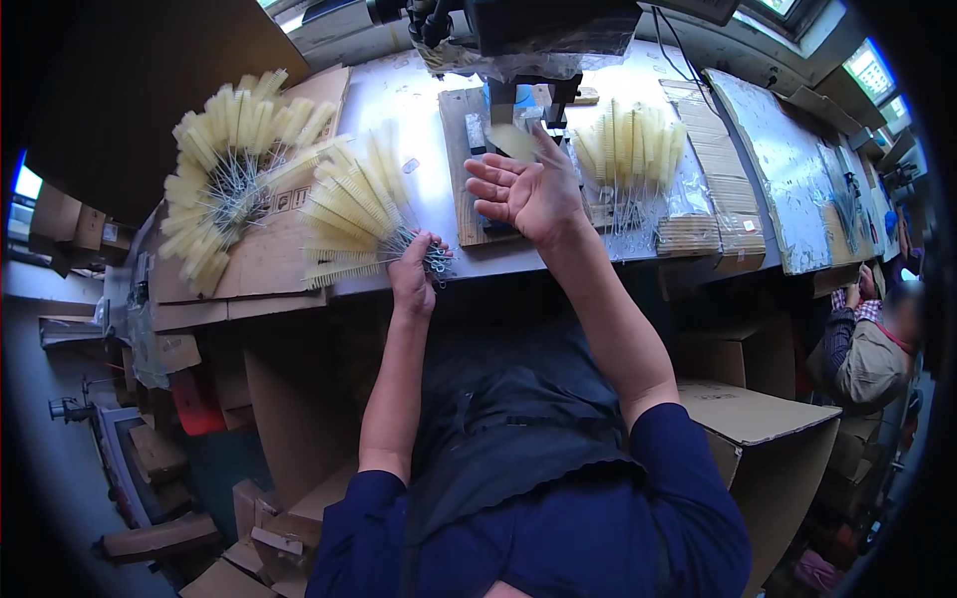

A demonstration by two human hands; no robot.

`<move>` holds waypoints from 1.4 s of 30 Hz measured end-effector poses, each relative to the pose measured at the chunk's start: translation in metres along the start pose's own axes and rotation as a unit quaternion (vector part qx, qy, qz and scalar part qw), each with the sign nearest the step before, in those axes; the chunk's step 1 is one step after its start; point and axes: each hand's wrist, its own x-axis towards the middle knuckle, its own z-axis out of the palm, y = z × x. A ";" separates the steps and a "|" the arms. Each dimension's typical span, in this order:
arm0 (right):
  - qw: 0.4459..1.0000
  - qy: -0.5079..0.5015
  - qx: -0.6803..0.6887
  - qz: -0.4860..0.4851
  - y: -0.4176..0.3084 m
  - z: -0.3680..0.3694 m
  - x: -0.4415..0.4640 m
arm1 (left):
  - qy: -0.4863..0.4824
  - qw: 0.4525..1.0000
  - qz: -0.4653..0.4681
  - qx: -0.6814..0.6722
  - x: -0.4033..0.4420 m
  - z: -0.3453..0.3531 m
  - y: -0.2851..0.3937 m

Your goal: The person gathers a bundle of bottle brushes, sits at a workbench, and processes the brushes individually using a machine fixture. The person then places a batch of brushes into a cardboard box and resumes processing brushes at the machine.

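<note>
My left hand [413, 275] is closed round the twisted wire handles of a fanned bundle of brushes [349, 204], whose pale yellow bristles point up and left. The looped wire ends stick out to the right of my thumb. My right hand [533, 194] is held palm up below the dark machine [553, 30], fingers stretched out to the left and apart, with nothing lying on the palm. A blurred pale oval shape [510, 140] shows just beyond the fingers, near the thumb; I cannot tell whether the hand touches it.
A large pile of brushes [234, 164] lies on cardboard at the left. More brushes [630, 149] lie on the table right of the machine, beside stacked cardboard [713, 164]. An open carton [768, 429] stands below right. Another person [867, 349] is at the far right.
</note>
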 end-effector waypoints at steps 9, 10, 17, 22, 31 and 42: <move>0.994 0.004 -0.104 0.021 0.035 -0.021 0.015 | 0.000 1.000 -0.002 -0.008 0.002 -0.002 -0.002; 0.992 0.018 -0.122 -0.018 0.038 -0.026 0.007 | 0.002 1.000 -0.002 -0.007 0.002 -0.002 -0.001; 0.972 0.073 -0.178 -0.136 -0.001 -0.072 -0.013 | -0.008 1.000 -0.005 -0.004 0.002 -0.002 -0.002; 0.977 0.065 -0.161 -0.120 -0.013 -0.076 -0.005 | -0.008 1.000 -0.003 -0.012 -0.001 0.000 0.000; 0.983 0.049 -0.140 -0.108 -0.023 -0.080 0.000 | -0.009 1.000 -0.013 -0.014 0.002 -0.003 -0.001; 0.908 0.115 -0.359 -0.183 -0.059 -0.111 -0.001 | 0.043 0.999 -0.015 -0.021 0.000 0.002 0.002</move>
